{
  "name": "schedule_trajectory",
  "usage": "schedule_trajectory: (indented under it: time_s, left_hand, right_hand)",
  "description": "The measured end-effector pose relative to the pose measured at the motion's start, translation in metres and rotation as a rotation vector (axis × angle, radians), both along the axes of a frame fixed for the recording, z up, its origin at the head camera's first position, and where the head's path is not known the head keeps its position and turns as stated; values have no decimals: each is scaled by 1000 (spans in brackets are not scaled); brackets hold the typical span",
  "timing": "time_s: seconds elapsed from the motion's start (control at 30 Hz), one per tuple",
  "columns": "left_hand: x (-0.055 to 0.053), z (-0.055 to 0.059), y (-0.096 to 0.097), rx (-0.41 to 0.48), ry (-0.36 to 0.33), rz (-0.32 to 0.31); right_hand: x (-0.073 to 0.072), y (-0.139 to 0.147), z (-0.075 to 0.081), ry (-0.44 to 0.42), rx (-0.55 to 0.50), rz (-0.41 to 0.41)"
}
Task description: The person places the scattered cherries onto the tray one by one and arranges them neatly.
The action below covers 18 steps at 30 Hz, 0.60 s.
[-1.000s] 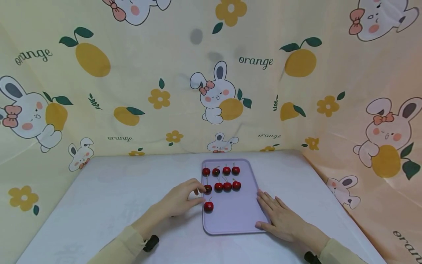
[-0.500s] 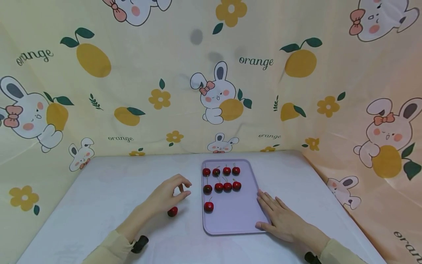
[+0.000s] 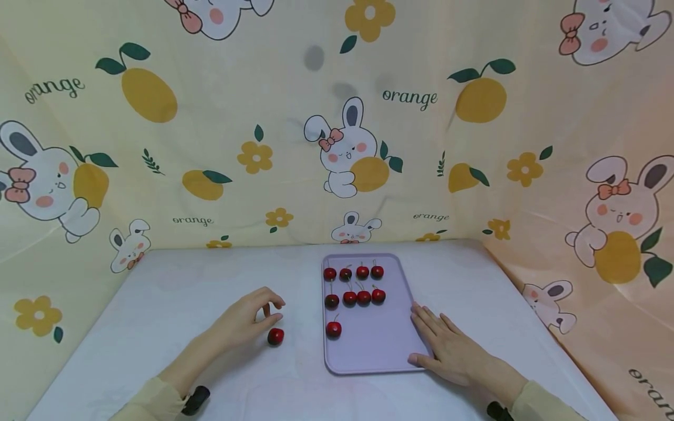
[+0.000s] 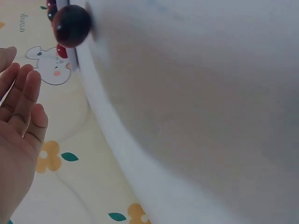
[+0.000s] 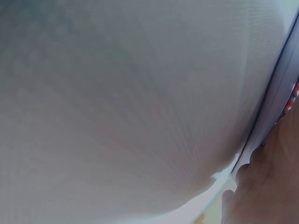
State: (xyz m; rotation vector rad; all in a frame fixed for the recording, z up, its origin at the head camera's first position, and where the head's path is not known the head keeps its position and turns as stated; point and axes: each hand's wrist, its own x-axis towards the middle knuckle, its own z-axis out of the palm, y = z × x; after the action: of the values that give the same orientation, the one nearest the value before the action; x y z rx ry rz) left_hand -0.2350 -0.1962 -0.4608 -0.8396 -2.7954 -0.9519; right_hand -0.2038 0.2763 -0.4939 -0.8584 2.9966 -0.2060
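A single dark red cherry (image 3: 275, 337) lies on the white table, left of the tray. My left hand (image 3: 244, 316) hovers just above and behind it, fingers loosely bent and holding nothing. In the left wrist view the same cherry (image 4: 72, 26) looks large and dark, apart from the fingers (image 4: 28, 93). The lilac tray (image 3: 379, 354) bears several cherries: two rows at its far end and one cherry (image 3: 333, 330) below them by the left rim. My right hand (image 3: 447, 348) rests flat on the tray's right edge, fingers straight; the right wrist view shows the tray's side (image 5: 275, 93) beside it.
A white cloth-covered table (image 3: 221, 275) spreads around the tray. Behind it and at both sides hangs a cream curtain (image 3: 263, 88) printed with rabbits, oranges and flowers. Black wrist straps (image 3: 196, 401) sit at both cuffs.
My left hand has drawn back leftward from the tray's left rim to over the table by the loose cherry, now in full view. My right hand and the tray stay put.
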Motion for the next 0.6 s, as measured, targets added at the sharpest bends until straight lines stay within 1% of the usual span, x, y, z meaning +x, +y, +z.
schedule_trajectory:
  time_s: [0.17,0.23,0.33,0.4,0.6]
  left_hand:
    - [5,-5,-9,-39,28,-27]
    - [7,-7,-12,-62,13,-31]
    - [10,-10,-14,-93,-38,-34]
    - [12,-12,-15,-106,-55,-45]
    - [16,-17,-15,-131,-46,-82]
  right_hand:
    - [1,0,2,-28,-3,-14]
    - [1,0,3,-32,-3,-18]
    - [1,0,3,-31,-5,-16]
    - [2,0,3,-28,-6,-15]
    - [2,0,3,-19,-2,-10]
